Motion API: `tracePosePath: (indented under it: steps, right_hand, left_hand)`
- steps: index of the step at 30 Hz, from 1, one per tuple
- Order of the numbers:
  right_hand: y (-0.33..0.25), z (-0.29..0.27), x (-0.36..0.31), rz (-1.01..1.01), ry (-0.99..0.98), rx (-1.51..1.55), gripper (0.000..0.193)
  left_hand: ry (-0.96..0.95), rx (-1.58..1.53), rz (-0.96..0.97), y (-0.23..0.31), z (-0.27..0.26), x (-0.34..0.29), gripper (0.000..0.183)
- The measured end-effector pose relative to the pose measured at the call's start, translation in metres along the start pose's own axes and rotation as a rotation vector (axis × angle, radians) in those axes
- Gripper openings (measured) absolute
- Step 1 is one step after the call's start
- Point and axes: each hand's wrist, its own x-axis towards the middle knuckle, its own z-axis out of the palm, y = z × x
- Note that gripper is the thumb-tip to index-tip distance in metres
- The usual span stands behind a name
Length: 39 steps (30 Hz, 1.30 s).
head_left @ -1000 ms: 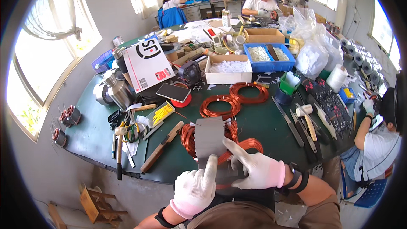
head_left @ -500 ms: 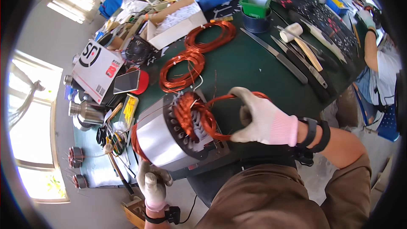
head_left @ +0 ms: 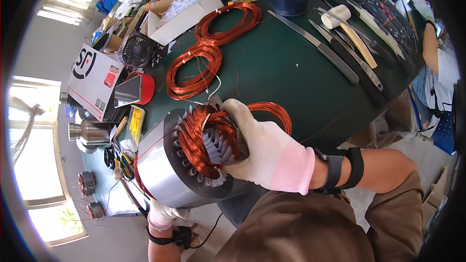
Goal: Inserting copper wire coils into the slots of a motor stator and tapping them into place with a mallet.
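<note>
A silvery cylindrical motor stator [head_left: 158,162] lies on its side at the near edge of the table. Thick copper windings [head_left: 194,140] bulge from its slotted right end, among pale slot liners. My right hand [head_left: 272,150], in a white glove with a pink cuff, curls its thumb and fingers around the copper wire coil at that end. A loose part of the copper coil [head_left: 275,112] loops out beyond the hand. My gloved left hand [head_left: 164,213] is at the stator's lower left end, its fingers mostly hidden behind the metal shell.
Two tied copper coils [head_left: 194,80] lie beyond the stator on the green tabletop [head_left: 272,63]. A long blade [head_left: 315,43] and a white-headed mallet [head_left: 336,17] lie farther right. Bottles, a phone and a small fan [head_left: 137,49] crowd the left. Another person's arm [head_left: 430,46] shows far right.
My right hand has moved left, from the outer loop of the coil to close against the stator's end. My left hand has slid lower and farther behind the shell. The view has shifted.
</note>
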Motion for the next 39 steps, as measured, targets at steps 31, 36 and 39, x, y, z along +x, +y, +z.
tracePosePath:
  steps: [31,36,39]
  right_hand:
    - [-0.007,-0.017,-0.007,-0.764,-0.024,-0.404,0.057]
    - [-0.01,-0.028,-0.008,-0.429,0.06,-0.393,0.06]
    - [0.001,-0.018,0.004,-0.214,-0.036,-0.326,0.055]
  left_hand:
    - [0.162,1.124,0.627,0.0,0.038,-0.005,0.084]
    - [0.282,0.278,0.308,0.011,0.044,-0.017,0.056]
    - [0.289,0.286,0.126,0.021,0.047,0.001,0.036]
